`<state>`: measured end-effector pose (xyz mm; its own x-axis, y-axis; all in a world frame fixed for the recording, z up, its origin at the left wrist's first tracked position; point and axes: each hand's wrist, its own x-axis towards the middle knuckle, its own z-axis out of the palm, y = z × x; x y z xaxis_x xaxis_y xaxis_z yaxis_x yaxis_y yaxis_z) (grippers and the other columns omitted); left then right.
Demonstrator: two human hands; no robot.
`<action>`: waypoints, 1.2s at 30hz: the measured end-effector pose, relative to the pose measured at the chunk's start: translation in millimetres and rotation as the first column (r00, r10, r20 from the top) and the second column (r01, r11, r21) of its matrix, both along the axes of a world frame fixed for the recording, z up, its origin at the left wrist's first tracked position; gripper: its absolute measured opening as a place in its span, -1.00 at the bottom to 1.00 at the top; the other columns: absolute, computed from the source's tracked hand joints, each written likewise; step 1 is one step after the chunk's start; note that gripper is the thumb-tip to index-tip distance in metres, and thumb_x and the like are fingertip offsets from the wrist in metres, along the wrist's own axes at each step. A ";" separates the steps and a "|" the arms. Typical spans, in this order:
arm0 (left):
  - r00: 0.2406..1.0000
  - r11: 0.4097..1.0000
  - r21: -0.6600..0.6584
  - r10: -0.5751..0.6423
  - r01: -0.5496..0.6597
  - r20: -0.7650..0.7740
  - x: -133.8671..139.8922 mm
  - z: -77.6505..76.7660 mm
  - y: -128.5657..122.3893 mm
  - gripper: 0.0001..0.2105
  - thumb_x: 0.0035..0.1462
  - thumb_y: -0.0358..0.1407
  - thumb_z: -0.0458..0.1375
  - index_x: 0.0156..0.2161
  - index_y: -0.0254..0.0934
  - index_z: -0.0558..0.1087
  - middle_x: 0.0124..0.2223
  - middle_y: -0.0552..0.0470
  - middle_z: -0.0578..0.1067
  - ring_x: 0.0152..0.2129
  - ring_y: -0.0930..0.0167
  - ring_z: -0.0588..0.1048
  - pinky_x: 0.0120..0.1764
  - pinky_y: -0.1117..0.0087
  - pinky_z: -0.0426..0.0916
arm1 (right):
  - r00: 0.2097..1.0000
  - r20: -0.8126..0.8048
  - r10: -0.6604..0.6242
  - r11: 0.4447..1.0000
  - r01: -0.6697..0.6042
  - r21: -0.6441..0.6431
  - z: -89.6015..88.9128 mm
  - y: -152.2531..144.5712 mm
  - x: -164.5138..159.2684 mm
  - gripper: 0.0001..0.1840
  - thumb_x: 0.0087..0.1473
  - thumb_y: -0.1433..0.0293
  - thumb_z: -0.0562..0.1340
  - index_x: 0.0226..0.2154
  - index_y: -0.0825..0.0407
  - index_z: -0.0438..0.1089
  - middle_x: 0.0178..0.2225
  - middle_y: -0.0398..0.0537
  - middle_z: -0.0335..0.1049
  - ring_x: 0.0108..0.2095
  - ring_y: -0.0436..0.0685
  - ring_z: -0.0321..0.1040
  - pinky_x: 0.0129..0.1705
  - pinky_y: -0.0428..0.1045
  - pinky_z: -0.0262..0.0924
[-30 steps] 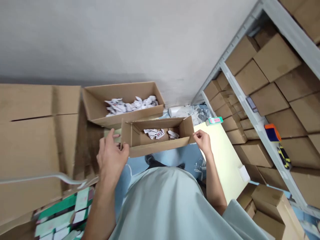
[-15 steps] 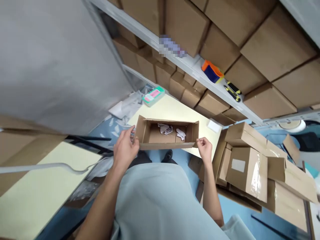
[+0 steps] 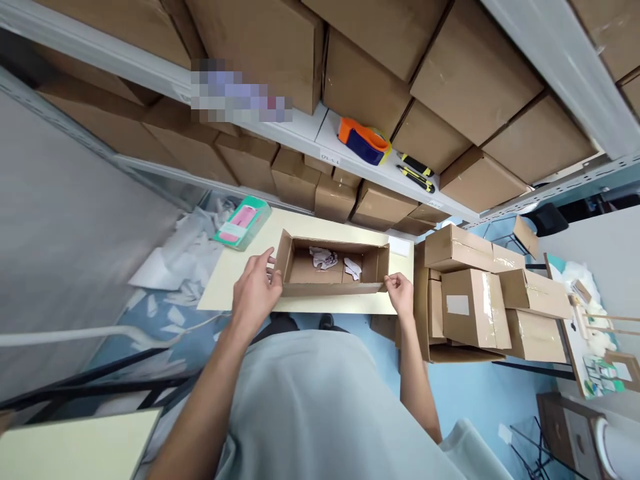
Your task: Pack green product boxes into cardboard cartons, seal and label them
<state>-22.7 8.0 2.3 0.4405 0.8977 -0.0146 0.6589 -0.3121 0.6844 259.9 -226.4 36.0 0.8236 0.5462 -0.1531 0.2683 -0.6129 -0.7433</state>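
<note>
An open, long cardboard box (image 3: 330, 289) is between my hands, its opening facing up. Two crumpled pieces of printed paper (image 3: 323, 259) lie on its bottom. My left hand (image 3: 256, 285) grips the left end of the box, thumb in front and fingers behind the flap. At the opposite end, my right hand (image 3: 400, 293) pinches the front right corner between thumb and fingers. Below the box is a pale yellow table (image 3: 220, 287); whether the box touches it, I cannot tell.
A green and pink package (image 3: 243, 223) lies on the table's left part. Behind, a shelf (image 3: 300, 130) holds cartons, an orange and blue tape dispenser (image 3: 365, 141) and utility knives (image 3: 416, 179). Stacked cartons (image 3: 473, 307) stand to the right. Scrap paper (image 3: 173, 257) litters the left side.
My view has turned to the right, so the shelf and table look more level. Both hands keep hold of the box, which has turned along with me.
</note>
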 end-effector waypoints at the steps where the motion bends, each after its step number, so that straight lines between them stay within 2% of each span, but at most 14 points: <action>1: 1.000 1.000 -0.014 -0.017 0.017 0.007 -1.2 -1.9 6.3 -0.45 0.34 -0.27 0.09 0.40 -0.22 0.40 0.15 -0.21 0.59 -0.12 0.18 0.67 0.03 0.17 0.57 | 1.000 0.009 -0.001 1.000 0.001 -0.028 3.1 7.4 -1.3 -0.61 0.14 -0.05 0.26 -0.43 -0.09 0.39 -0.54 -0.18 0.40 -0.48 0.14 0.32 -0.32 0.00 0.22; 4: 0.996 0.995 -0.083 -0.050 0.056 0.073 -9.4 -7.6 22.2 -0.44 0.33 -0.20 0.11 0.39 -0.25 0.39 0.11 -0.19 0.60 -0.18 0.21 0.67 0.02 0.17 0.58 | 0.995 0.083 -0.046 0.995 0.054 -0.087 14.7 27.5 -8.4 -0.60 0.14 -0.05 0.29 -0.33 -0.06 0.46 -0.54 -0.20 0.40 -0.46 0.16 0.38 -0.31 0.00 0.22; 6: 0.989 0.991 -0.127 -0.030 0.049 0.143 -18.5 -10.7 32.9 -0.43 0.34 -0.10 0.14 0.38 -0.26 0.39 0.10 -0.17 0.60 -0.19 0.22 0.67 0.02 0.17 0.59 | 0.985 0.151 -0.089 0.991 0.102 -0.081 23.1 40.5 -16.2 -0.52 0.16 -0.09 0.30 -0.22 -0.01 0.52 -0.52 -0.19 0.42 -0.43 0.17 0.42 -0.27 0.00 0.24; 8: 0.982 0.989 -0.147 0.020 0.008 0.188 -29.5 -13.7 46.1 -0.43 0.36 -0.03 0.15 0.35 -0.26 0.41 0.11 -0.19 0.60 -0.13 0.20 0.67 0.05 0.15 0.60 | 0.974 0.201 -0.106 0.991 0.119 -0.055 31.0 56.0 -26.5 -0.43 0.19 -0.14 0.28 -0.15 0.03 0.54 -0.51 -0.19 0.42 -0.43 0.16 0.41 -0.25 0.01 0.26; 11: 0.978 0.990 -0.125 0.083 -0.060 0.191 -47.7 -20.3 71.1 -0.49 0.37 -0.07 0.15 0.32 -0.26 0.42 0.18 -0.26 0.57 0.01 0.11 0.64 0.15 0.05 0.57 | 0.970 0.233 -0.071 0.997 0.079 -0.026 41.3 89.4 -46.1 -0.38 0.24 -0.16 0.23 -0.13 0.06 0.56 -0.51 -0.19 0.42 -0.44 0.15 0.38 -0.26 0.01 0.27; 15: 0.985 0.992 -0.078 0.111 -0.102 0.132 -68.2 -36.6 105.0 -0.49 0.36 -0.14 0.17 0.33 -0.32 0.41 0.22 -0.36 0.53 0.19 -0.04 0.55 0.28 -0.07 0.46 | 0.967 0.235 0.100 0.994 -0.089 -0.055 52.1 153.6 -78.5 -0.43 0.27 -0.12 0.23 -0.12 0.04 0.58 -0.46 -0.14 0.49 -0.40 0.14 0.42 -0.24 0.00 0.28; 18: 0.988 0.988 -0.085 0.132 -0.125 0.078 -72.6 -53.2 125.4 -0.42 0.34 -0.18 0.21 0.37 -0.41 0.35 0.25 -0.44 0.50 0.26 -0.10 0.48 0.33 -0.09 0.39 | 0.940 0.226 0.254 0.967 -0.241 -0.084 58.6 208.4 -104.2 -0.49 0.31 -0.06 0.22 -0.11 0.03 0.58 -0.44 -0.14 0.51 -0.39 0.13 0.44 -0.23 -0.02 0.29; 21: 0.982 0.972 -0.143 0.187 -0.186 -0.002 -65.3 -71.2 143.5 -0.28 0.28 -0.20 0.29 0.43 -0.52 0.25 0.34 -0.57 0.41 0.32 -0.18 0.41 0.35 -0.10 0.36 | 0.889 0.234 0.394 0.919 -0.377 -0.117 65.0 259.4 -127.1 -0.56 0.37 0.01 0.21 -0.10 0.02 0.57 -0.42 -0.13 0.54 -0.37 0.13 0.46 -0.22 -0.03 0.29; 25: 0.969 0.937 -0.251 0.224 -0.243 -0.102 -49.7 -95.9 164.8 -0.16 0.23 -0.21 0.33 0.49 -0.53 0.14 0.43 -0.64 0.31 0.35 -0.23 0.39 0.30 -0.10 0.39 | 0.798 0.246 0.551 0.832 -0.502 -0.234 71.8 310.7 -150.7 -0.65 0.41 0.10 0.22 -0.07 -0.01 0.58 -0.38 -0.13 0.59 -0.36 0.13 0.49 -0.19 -0.04 0.29; 30: 0.983 0.943 -0.287 0.137 -0.167 -0.123 -43.3 -121.2 175.4 -0.23 0.24 -0.29 0.27 0.47 -0.56 0.17 0.38 -0.62 0.37 0.32 -0.19 0.40 0.28 -0.08 0.40 | 0.719 0.196 0.666 0.733 -0.585 -0.347 69.5 336.9 -173.8 -0.70 0.44 0.18 0.23 0.00 -0.01 0.59 -0.35 -0.11 0.63 -0.36 0.15 0.52 -0.18 -0.03 0.30; 33: 0.986 0.947 -0.283 0.124 -0.152 -0.116 -41.6 -128.5 176.0 -0.29 0.25 -0.32 0.24 0.43 -0.56 0.22 0.34 -0.59 0.41 0.29 -0.16 0.41 0.27 -0.07 0.40 | 0.704 0.171 0.690 0.705 -0.599 -0.381 66.0 333.8 -184.7 -0.71 0.45 0.21 0.24 0.03 -0.02 0.59 -0.32 -0.10 0.66 -0.34 0.15 0.55 -0.15 -0.02 0.33; 36: 0.982 0.933 -0.306 0.178 -0.189 -0.064 -38.6 -130.3 179.9 -0.31 0.16 -0.34 0.26 0.37 -0.57 0.28 0.32 -0.60 0.42 0.28 -0.16 0.40 0.29 -0.07 0.37 | 0.692 0.149 0.707 0.682 -0.608 -0.407 65.6 324.5 -190.4 -0.73 0.47 0.23 0.25 0.03 -0.03 0.60 -0.29 -0.07 0.67 -0.30 0.16 0.59 -0.13 -0.02 0.35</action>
<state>-61.3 187.9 -128.0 0.2630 0.9114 -0.3165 0.7094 0.0397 0.7037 69.5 98.1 101.6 0.2969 0.9250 -0.2371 0.8477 -0.3697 -0.3805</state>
